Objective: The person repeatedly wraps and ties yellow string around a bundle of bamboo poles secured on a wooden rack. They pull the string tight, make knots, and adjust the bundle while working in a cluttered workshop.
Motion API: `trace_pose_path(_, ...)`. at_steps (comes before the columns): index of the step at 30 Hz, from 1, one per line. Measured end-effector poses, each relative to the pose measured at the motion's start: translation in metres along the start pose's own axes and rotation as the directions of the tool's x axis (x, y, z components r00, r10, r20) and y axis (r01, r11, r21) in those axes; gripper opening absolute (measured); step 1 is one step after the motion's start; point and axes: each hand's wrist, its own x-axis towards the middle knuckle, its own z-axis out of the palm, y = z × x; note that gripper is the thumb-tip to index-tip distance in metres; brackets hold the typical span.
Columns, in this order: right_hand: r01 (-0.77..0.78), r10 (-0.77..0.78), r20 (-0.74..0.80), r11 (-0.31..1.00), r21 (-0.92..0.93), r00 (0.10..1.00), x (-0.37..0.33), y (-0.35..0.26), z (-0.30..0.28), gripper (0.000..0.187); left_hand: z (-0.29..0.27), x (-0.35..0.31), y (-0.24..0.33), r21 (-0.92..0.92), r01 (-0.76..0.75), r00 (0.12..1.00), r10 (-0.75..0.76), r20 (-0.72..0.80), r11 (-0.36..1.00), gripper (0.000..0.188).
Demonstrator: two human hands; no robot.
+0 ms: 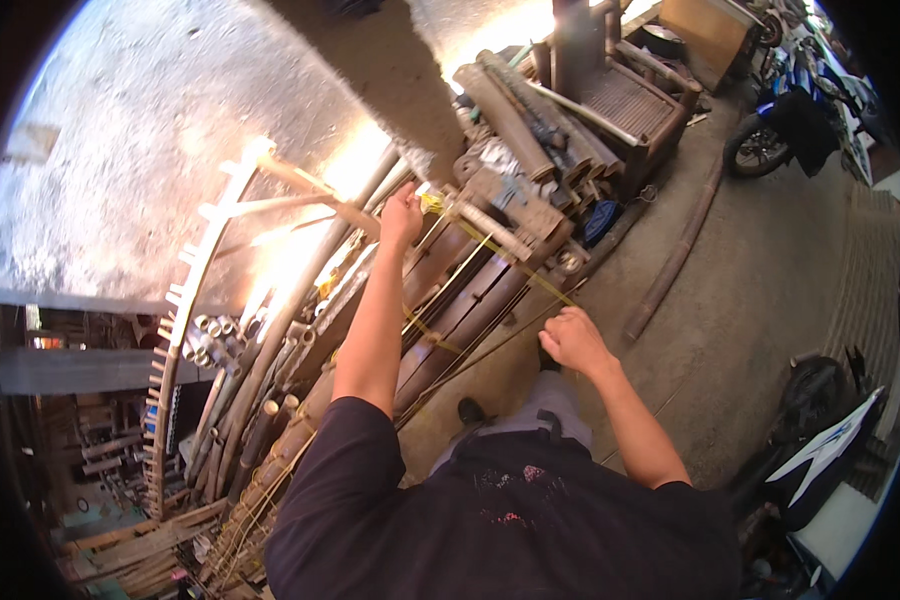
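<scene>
My right hand [573, 340] is closed in front of my legs, at the near end of a thin yellow strap [530, 272]. The strap slants away to the upper left, across a wooden bar [495, 232]. My left arm reaches far forward, and my left hand [402, 215] is closed beside a bunched yellow piece [431, 203]. What its fingers hold, if anything, is hidden. Under and between my arms lie long brown bamboo poles [467, 312], with more yellow strap [430, 332] lying over them.
Bamboo lengths [515, 115] are heaped ahead, near a slatted bamboo chair [630, 100]. A curved pegged bamboo frame [175, 330] rises at left. One long pole [685, 255] lies on the floor. Motorcycles [785, 135] stand along the right side.
</scene>
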Motion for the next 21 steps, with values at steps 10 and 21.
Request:
trace_pose_path(10,-0.624,0.083,0.648,-0.198,0.756,0.757,-0.02,-0.219,0.204,0.027,-0.216,-0.269,-0.094,0.367,0.278,0.762,-0.437,0.479,0.888,0.031)
trace_pose_path(21,0.278,-0.174,0.286,0.883,-0.379,0.942,0.174,-0.3,0.21,0.045,-0.141,-0.331,-0.112,0.023,0.012,0.996,-0.01,-0.086,1.0,0.028)
